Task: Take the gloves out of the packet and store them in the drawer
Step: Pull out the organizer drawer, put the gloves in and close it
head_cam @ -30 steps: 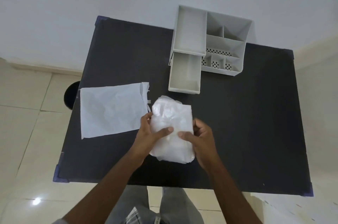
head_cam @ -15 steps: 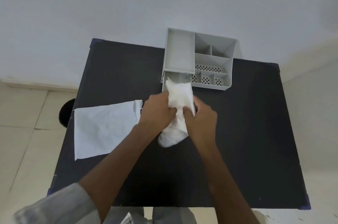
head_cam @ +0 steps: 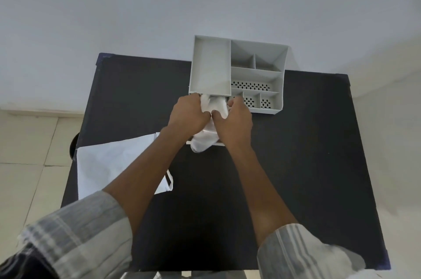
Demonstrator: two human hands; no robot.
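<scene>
Both hands moved forward since earlier: left hand (head_cam: 188,114) and right hand (head_cam: 234,119) clenched on gloves (head_cam: 206,139), now pressing them into drawer (head_cam: 218,143).

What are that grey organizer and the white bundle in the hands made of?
The organizer looks like matte moulded plastic: thin even walls, punched vent holes. The bundle of gloves seems thin translucent plastic film, crinkled and slightly glossy, held by the left hand and right hand.

A black table (head_cam: 296,164) bears a grey organiser (head_cam: 257,75) and white packet (head_cam: 109,164).
</scene>
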